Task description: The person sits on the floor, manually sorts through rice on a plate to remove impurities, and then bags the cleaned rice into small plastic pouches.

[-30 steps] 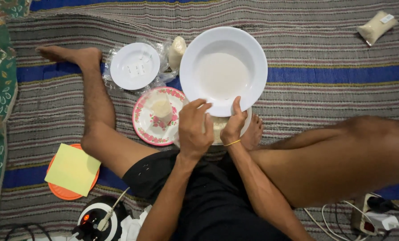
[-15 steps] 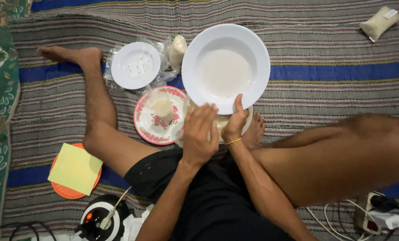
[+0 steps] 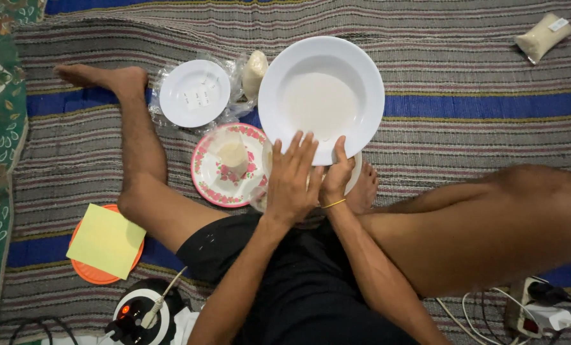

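A large white deep plate [image 3: 322, 96] lies on the striped mat in front of me. My right hand [image 3: 336, 177], a yellow band at its wrist, grips the plate's near rim with the thumb on top. My left hand [image 3: 292, 179] rests flat, palm down and fingers apart, across that rim and over something pale beneath it. The edge of another white plate [image 3: 357, 179] shows under the large one. What lies under my left palm is hidden.
A pink floral plate [image 3: 216, 182] holds a whitish lump [image 3: 233, 152]. A small white plate [image 3: 194, 92] sits on clear plastic beside a white bag [image 3: 254, 70]. A grain bag [image 3: 544, 35] lies far right. Yellow sheet [image 3: 106, 241], black-white device [image 3: 138, 316], power strip [image 3: 534, 306] are nearby.
My left hand has opened from curled to flat and slid up onto the plate's rim. The large plate has shifted slightly to the right.
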